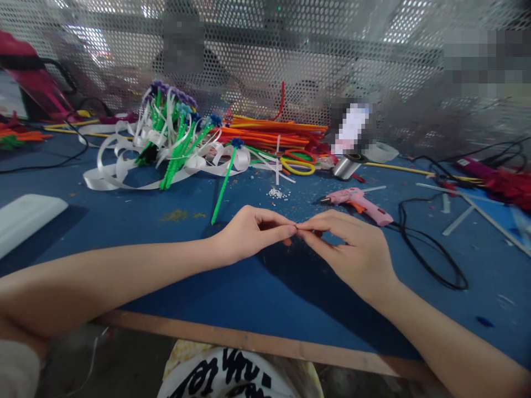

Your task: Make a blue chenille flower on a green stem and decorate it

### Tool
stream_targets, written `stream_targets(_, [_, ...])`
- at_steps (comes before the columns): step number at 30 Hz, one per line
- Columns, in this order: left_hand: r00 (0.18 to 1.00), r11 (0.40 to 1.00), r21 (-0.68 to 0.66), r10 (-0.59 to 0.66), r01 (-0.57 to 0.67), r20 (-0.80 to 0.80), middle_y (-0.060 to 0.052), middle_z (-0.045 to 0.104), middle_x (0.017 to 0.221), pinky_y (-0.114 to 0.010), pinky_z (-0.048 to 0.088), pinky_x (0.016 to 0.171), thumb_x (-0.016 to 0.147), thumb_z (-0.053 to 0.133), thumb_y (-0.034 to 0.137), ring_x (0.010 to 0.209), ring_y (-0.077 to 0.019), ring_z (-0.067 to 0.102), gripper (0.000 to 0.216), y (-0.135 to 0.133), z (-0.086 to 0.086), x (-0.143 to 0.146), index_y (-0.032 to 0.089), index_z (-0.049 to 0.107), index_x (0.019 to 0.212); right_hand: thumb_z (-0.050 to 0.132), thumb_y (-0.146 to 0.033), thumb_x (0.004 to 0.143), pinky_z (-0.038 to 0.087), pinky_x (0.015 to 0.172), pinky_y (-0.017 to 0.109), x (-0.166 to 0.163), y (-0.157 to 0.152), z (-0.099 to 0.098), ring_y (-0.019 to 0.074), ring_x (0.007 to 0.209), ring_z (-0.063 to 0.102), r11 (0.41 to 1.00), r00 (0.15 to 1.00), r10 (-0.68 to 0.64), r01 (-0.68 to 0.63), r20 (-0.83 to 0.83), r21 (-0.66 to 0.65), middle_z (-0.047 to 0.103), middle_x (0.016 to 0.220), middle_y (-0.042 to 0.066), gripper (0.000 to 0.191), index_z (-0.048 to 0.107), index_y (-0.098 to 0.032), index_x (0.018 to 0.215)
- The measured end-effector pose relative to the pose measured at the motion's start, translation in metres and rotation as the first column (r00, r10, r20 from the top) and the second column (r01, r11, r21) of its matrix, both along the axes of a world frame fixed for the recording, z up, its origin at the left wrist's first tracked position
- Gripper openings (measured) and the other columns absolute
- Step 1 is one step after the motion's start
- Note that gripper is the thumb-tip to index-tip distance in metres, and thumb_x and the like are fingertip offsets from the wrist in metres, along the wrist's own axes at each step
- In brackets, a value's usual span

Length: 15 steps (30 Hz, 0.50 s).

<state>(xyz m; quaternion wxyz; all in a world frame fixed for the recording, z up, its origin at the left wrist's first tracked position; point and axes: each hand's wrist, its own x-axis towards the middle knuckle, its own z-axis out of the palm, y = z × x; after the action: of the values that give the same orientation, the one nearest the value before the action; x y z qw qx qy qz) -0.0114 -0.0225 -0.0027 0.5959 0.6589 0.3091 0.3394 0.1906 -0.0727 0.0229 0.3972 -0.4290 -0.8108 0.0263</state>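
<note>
My left hand [253, 232] and my right hand [352, 249] meet fingertip to fingertip just above the blue table [249, 287], near its front edge. Both hands are closed in a pinch on something small; what they hold is hidden by the fingers. A green pipe-cleaner stem with a blue flower head [226, 179] lies just beyond my left hand. A pink glue gun [359, 202] rests right behind my right hand, its black cord [431, 260] looping to the right.
A heap of white ribbon [120, 166] and green flower stems [174, 143] lies at the back left, orange pipe cleaners [269, 132] at the back centre. Small white beads [277, 193] are scattered mid-table. A perforated metal screen [265, 50] closes the back. A white block [25, 218] sits left.
</note>
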Motion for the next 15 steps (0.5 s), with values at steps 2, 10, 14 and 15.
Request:
stream_targets(2, [1.000, 1.000, -0.015, 0.024, -0.024, -0.004, -0.005, 0.077, 0.080, -0.022, 0.050, 0.067, 0.086, 0.072, 0.036, 0.069, -0.0112, 0.066, 0.025, 0.000, 0.001, 0.000, 0.016, 0.079, 0.100, 0.067, -0.016, 0.091, 0.056, 0.069, 0.030, 0.000, 0.001, 0.000, 0.0154, 0.075, 0.069, 1.000, 1.000, -0.024, 0.024, 0.003, 0.000, 0.074, 0.084, 0.001, 0.009, 0.072, -0.024, 0.090])
stream_targets(10, [0.992, 0.990, -0.078, 0.112, -0.116, -0.059, -0.006, 0.077, 0.088, -0.019, 0.034, 0.044, 0.088, 0.067, 0.042, 0.048, -0.0048, 0.044, 0.034, 0.000, 0.005, 0.002, 0.015, 0.076, 0.105, 0.070, -0.023, 0.088, 0.056, 0.067, 0.029, 0.005, 0.006, 0.009, 0.0155, 0.073, 0.068, 0.997, 0.999, 0.006, -0.009, -0.053, -0.070, 0.074, 0.084, 0.001, 0.006, 0.071, -0.023, 0.094])
stream_targets(14, [0.989, 0.983, -0.115, 0.143, -0.146, -0.026, -0.007, 0.077, 0.090, -0.018, 0.035, 0.044, 0.087, 0.067, 0.042, 0.048, -0.0043, 0.042, 0.034, 0.000, 0.006, 0.002, 0.015, 0.076, 0.104, 0.057, -0.028, 0.097, 0.057, 0.075, 0.031, 0.012, 0.010, 0.016, 0.0170, 0.085, 0.070, 0.996, 0.994, -0.003, -0.006, -0.107, -0.084, 0.075, 0.091, 0.003, 0.016, 0.072, -0.023, 0.096])
stream_targets(15, [0.988, 0.980, -0.121, 0.154, -0.155, -0.020, -0.007, 0.077, 0.091, -0.019, 0.035, 0.044, 0.087, 0.067, 0.042, 0.048, -0.0043, 0.042, 0.034, 0.000, 0.006, 0.002, 0.015, 0.076, 0.103, 0.055, -0.029, 0.098, 0.057, 0.077, 0.031, 0.013, 0.011, 0.017, 0.0173, 0.086, 0.071, 0.994, 0.993, -0.056, 0.045, -0.106, -0.097, 0.076, 0.092, 0.003, 0.018, 0.072, -0.023, 0.096])
